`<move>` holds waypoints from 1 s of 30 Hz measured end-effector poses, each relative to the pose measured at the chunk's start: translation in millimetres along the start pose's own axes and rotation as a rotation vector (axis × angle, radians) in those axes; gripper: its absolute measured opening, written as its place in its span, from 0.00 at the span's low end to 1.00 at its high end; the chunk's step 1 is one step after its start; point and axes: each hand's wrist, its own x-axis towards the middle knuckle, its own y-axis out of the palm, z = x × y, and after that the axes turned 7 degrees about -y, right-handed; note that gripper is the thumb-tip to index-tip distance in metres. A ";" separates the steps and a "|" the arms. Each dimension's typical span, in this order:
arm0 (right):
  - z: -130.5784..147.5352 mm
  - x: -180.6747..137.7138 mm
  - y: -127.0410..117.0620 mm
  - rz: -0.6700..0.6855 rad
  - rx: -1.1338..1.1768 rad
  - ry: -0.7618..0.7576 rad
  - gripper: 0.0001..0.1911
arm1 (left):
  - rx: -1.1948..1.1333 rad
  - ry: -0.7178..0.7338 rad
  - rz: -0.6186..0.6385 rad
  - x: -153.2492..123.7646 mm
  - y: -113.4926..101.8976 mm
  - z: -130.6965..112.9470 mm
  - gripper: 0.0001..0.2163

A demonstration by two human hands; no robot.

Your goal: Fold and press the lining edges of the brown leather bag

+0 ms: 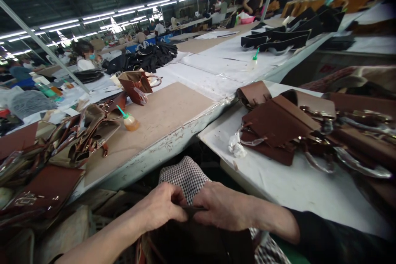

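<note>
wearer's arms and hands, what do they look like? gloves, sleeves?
Both hands are bare: no gloves, and no rings or watch visible. The left hand comes off a bare forearm with no sleeve in view. The right hand has a dark sleeve pushed up the forearm, so the wrist is uncovered.

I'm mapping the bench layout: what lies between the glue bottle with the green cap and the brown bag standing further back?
In the head view, only bare tan board lies between the glue bottle and the brown bag; nothing rests on that stretch.
</note>
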 end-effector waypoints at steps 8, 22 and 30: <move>-3.4 2.6 3.4 0.030 -0.012 0.008 0.07 | 0.098 -0.020 -0.034 0.8 3.0 -8.2 0.08; -17.9 10.5 -9.3 0.142 0.436 0.021 0.11 | 0.119 0.042 -0.042 2.5 1.0 1.8 0.10; -11.7 17.1 -10.9 0.176 0.476 0.053 0.15 | 0.172 0.058 -0.052 0.5 0.6 5.5 0.10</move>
